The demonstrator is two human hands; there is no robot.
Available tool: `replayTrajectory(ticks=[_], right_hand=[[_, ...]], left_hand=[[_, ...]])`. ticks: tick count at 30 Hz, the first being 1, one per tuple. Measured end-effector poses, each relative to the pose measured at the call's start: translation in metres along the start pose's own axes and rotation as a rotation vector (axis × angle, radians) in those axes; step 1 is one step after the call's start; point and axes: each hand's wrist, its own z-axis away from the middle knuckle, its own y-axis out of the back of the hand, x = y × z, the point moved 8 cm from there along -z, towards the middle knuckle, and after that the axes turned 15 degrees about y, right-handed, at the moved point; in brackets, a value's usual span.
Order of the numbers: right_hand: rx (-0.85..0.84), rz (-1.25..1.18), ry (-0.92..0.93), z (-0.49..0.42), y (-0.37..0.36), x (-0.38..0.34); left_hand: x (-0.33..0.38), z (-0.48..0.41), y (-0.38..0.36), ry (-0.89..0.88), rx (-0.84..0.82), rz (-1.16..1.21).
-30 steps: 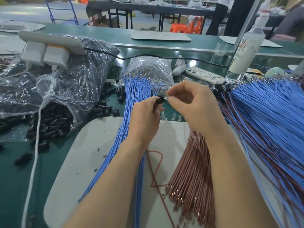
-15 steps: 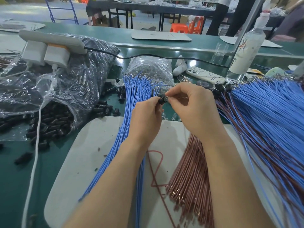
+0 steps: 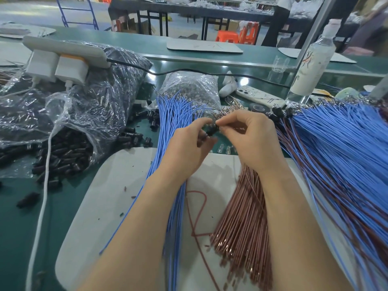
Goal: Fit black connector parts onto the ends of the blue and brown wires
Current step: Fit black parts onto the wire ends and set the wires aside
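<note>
Just right of blue wire bundle (image 3: 171,122): left hand (image 3: 186,150) grips black connector (image 3: 211,132), right hand (image 3: 252,139) pinches its other end, fingers curled. Wire end not discernible.

You find no legible writing here: the spray bottle (image 3: 312,64) bears only a coloured drawing on its label, and the marks on the phone case (image 3: 259,97) are too small to read.

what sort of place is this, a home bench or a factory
Most likely a factory assembly line for wiring: long green workbenches in rows, bundles of blue wires and brown wires, and a plastic bag spilling black connector parts.
</note>
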Motion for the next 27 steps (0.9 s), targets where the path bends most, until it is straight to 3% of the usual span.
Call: replayTrajectory(ticks=[11,27], right_hand=[[0.088,-0.180,-0.074,0.001,0.005,0.005],[-0.006,-0.010,0.026,0.001,-0.004,-0.011]], left_hand=[[-0.007,-0.001,0.004,0.013,0.074,0.175],[-0.001,0.001,0.003,-0.043,0.087,0.127]])
